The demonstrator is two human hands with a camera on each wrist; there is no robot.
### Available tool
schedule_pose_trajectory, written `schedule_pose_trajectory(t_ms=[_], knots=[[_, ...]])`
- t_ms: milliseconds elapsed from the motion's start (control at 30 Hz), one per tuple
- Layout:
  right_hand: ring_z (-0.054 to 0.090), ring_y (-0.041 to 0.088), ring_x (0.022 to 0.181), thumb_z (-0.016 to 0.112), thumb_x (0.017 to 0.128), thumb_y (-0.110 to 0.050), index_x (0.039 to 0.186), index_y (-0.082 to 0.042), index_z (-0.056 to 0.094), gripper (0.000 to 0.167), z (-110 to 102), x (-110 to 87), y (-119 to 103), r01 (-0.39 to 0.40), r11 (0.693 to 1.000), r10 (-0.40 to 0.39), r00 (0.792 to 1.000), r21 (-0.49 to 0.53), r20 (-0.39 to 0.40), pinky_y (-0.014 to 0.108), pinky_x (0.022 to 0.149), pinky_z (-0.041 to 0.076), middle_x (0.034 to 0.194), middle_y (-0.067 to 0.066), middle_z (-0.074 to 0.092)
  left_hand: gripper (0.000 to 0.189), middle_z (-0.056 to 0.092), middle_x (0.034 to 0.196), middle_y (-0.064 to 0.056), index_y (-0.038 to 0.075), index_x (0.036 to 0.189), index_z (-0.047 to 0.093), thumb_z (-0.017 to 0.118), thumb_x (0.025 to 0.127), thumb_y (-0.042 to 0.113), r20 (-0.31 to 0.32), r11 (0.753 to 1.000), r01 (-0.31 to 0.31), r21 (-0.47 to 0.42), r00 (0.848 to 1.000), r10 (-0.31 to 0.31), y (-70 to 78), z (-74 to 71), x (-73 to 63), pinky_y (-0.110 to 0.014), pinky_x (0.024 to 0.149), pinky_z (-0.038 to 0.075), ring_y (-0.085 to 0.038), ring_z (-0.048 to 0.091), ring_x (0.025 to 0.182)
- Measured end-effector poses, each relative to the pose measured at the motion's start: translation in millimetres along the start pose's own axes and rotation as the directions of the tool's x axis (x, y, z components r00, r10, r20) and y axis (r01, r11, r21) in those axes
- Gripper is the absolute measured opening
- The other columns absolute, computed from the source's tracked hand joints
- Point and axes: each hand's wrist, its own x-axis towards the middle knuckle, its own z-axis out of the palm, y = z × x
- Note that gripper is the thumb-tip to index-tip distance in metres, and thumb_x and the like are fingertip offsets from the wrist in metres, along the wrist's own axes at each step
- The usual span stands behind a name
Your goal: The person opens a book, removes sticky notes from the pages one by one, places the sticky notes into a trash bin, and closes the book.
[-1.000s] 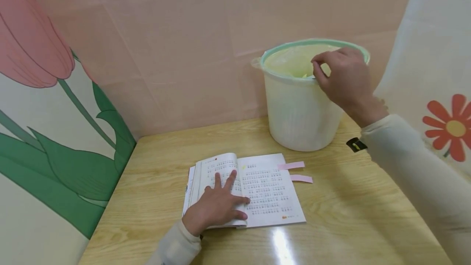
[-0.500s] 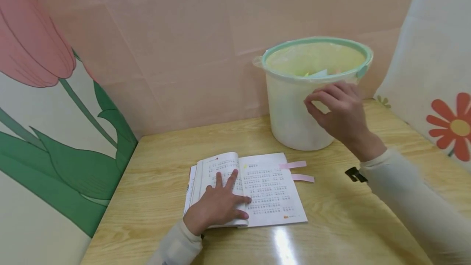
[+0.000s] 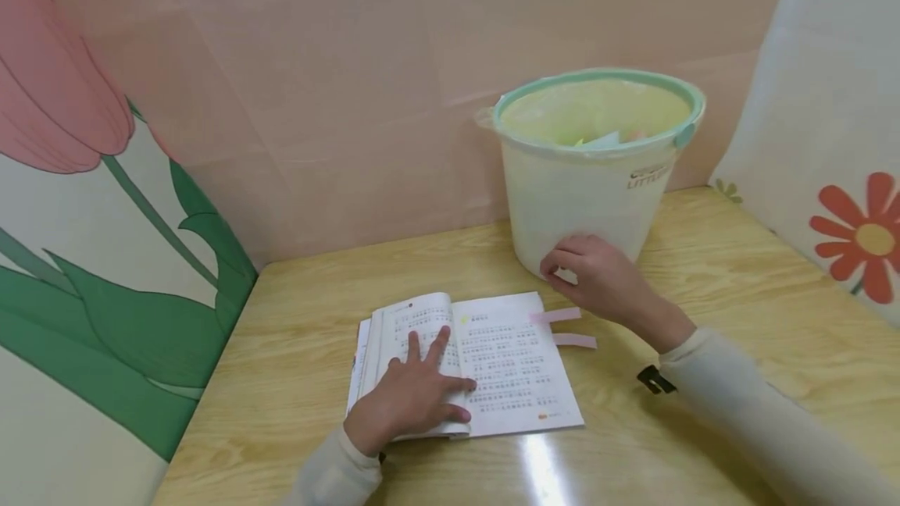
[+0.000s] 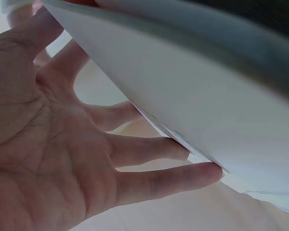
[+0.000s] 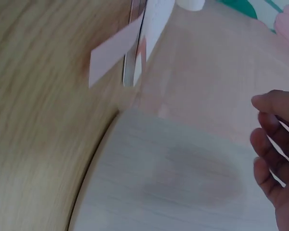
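An open printed book [image 3: 516, 365] lies on the wooden table. My left hand [image 3: 415, 393] presses on its left page with fingers spread, and the left wrist view shows those fingers [image 4: 154, 187] straight against the pages. Two pink paper strips [image 3: 576, 340] stick out from the book's right edge. My right hand [image 3: 601, 279] hovers beyond that edge, in front of the white bucket [image 3: 576, 186]. In the right wrist view its fingers [image 5: 266, 144] are loosely curled and nothing shows between them.
The bucket has a green rim [image 3: 685, 84] and a clear liner, with paper scraps [image 3: 603, 140] inside. It stands at the back right of the table [image 3: 309, 295]. Behind hangs a pink backdrop [image 3: 337, 100]; flower-printed sheets flank both sides.
My right hand has come away from the bucket's rim, down and left toward the book's upper right corner. The left hand has kept its place on the page.
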Motion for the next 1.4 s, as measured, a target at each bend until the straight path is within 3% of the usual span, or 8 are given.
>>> schedule_pose_trajectory(t_ms=[133,267,367,633,767,1000,1200,1400], knots=[[0.062,0.013,0.075,0.085,0.075,-0.013,0.085,-0.019,0.073,0.017,6,-2.1,-5,-0.016,1.0,0.016,0.988,-0.003,0.153,0.035,0.071,0.052,0.081,-0.007,0.069,0.043,0.013,0.168,-0.014,0.052,0.126,0.063,0.062,0.085,0.064,0.001,1.0,0.002,-0.006,1.0,-0.002,-0.4,-0.4,-0.7,-0.068,0.091,0.046,-0.062,0.02,0.142],[0.062,0.013,0.079,0.083,0.079,-0.018,0.092,-0.018,0.074,0.015,12,-7.9,-9,-0.067,0.998,0.067,0.935,-0.011,0.348,0.035,0.075,0.053,0.087,-0.006,0.07,0.043,0.013,0.168,-0.013,0.052,0.126,0.063,0.062,0.085,0.064,0.0,1.0,0.002,-0.01,1.0,-0.002,-0.1,0.0,-0.6,-0.068,0.09,0.046,-0.063,0.02,0.142],[0.062,0.015,0.084,0.081,0.082,-0.019,0.097,-0.017,0.074,0.017,16,-12.7,-11,-0.096,0.995,0.095,0.898,-0.02,0.429,0.037,0.078,0.053,0.092,-0.003,0.071,0.043,0.013,0.168,-0.014,0.052,0.127,0.063,0.062,0.085,0.064,-0.001,1.0,-0.002,-0.012,1.0,0.002,0.4,0.3,-0.5,-0.068,0.09,0.047,-0.062,0.02,0.143],[0.059,0.014,0.08,0.074,0.086,-0.019,0.109,-0.015,0.068,0.024,20,-23.4,-11,-0.095,0.995,0.088,0.841,-0.015,0.534,0.035,0.076,0.051,0.096,0.001,0.069,0.044,0.013,0.168,-0.014,0.052,0.127,0.062,0.061,0.085,0.064,0.0,1.0,-0.006,-0.006,1.0,0.006,1.1,0.2,-0.4,-0.068,0.091,0.046,-0.063,0.02,0.143],[0.056,0.01,0.076,0.069,0.09,-0.02,0.116,-0.013,0.065,0.028,20,-25.0,-10,-0.156,0.988,0.129,0.786,-0.009,0.605,0.032,0.073,0.052,0.098,0.0,0.07,0.044,0.013,0.168,-0.014,0.052,0.127,0.062,0.061,0.085,0.064,-0.003,1.0,-0.007,0.002,1.0,0.007,0.8,0.2,-0.1,-0.067,0.09,0.047,-0.063,0.021,0.142],[0.057,0.009,0.078,0.064,0.095,-0.016,0.114,-0.014,0.066,0.019,19,-24.4,-9,-0.218,0.975,0.148,0.755,0.033,0.639,0.032,0.074,0.051,0.101,-0.002,0.069,0.044,0.014,0.168,-0.014,0.052,0.127,0.062,0.061,0.085,0.065,-0.007,1.0,-0.005,0.008,1.0,0.005,0.1,0.9,0.4,-0.067,0.09,0.047,-0.062,0.021,0.142],[0.055,0.008,0.074,0.06,0.099,-0.022,0.113,-0.014,0.069,0.019,16,-21.6,-10,-0.332,0.943,0.26,0.691,-0.023,0.674,0.033,0.071,0.051,0.099,-0.003,0.071,0.043,0.015,0.167,-0.014,0.052,0.126,0.063,0.061,0.085,0.065,-0.014,1.0,-0.005,0.008,1.0,0.005,0.6,0.2,-0.6,-0.067,0.089,0.048,-0.063,0.023,0.142],[0.056,0.01,0.073,0.061,0.097,-0.029,0.097,-0.019,0.07,0.013,17,-20.0,-8,-0.364,0.924,0.35,0.682,-0.117,0.642,0.034,0.062,0.049,0.086,-0.005,0.068,0.043,0.015,0.167,-0.014,0.052,0.126,0.063,0.061,0.085,0.065,-0.014,1.0,-0.007,0.01,1.0,0.007,0.8,-0.1,-0.5,-0.067,0.088,0.048,-0.063,0.023,0.141]])
